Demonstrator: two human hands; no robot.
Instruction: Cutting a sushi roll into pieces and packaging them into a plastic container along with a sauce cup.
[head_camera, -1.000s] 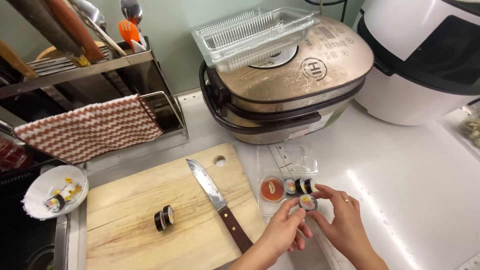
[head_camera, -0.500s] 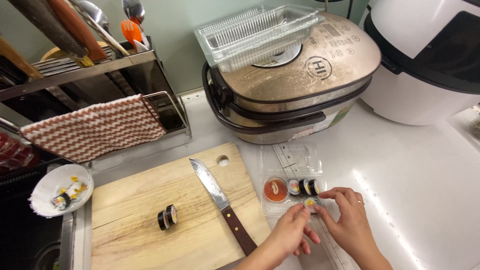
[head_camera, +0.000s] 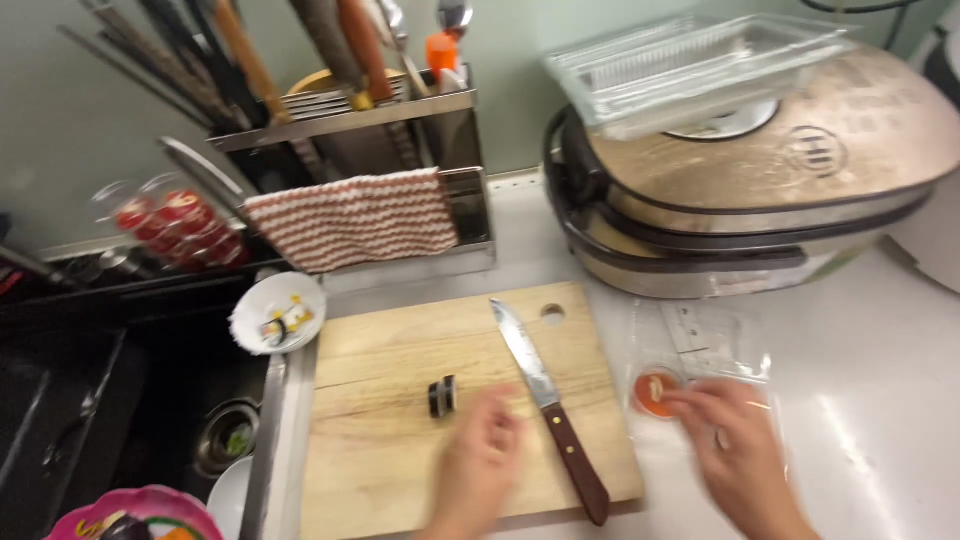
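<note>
Head-camera footage is showing the left hand (head_camera: 480, 460) being held low over the near part of the wooden cutting board (head_camera: 400, 470), its fingers loosely curled and blurred, with nothing seen to be pinched in them. A single dark sushi-roll slice (head_camera: 442, 396) is lying on the board just beyond the fingertips, toward the far edge and slightly to the left; it is standing on its rim, its short axis running left to right, and no contact with the hand is being shown. This hand is clearly the nearer one to it. A brown-handled knife (head_camera: 548, 403) is lying just right of the hand, its long axis running from the near right corner of the board toward the far edge, tip pointing away. The right hand (head_camera: 735, 450) is being held over a clear plastic tray (head_camera: 710, 345) on the white worktop (head_camera: 880, 400), off the board's right edge, fingers bent near a small round orange sauce cup (head_camera: 655, 392); whether anything is being gripped cannot be told. A small white dish (head_camera: 278, 312) is sitting by the board's far left corner.
</note>
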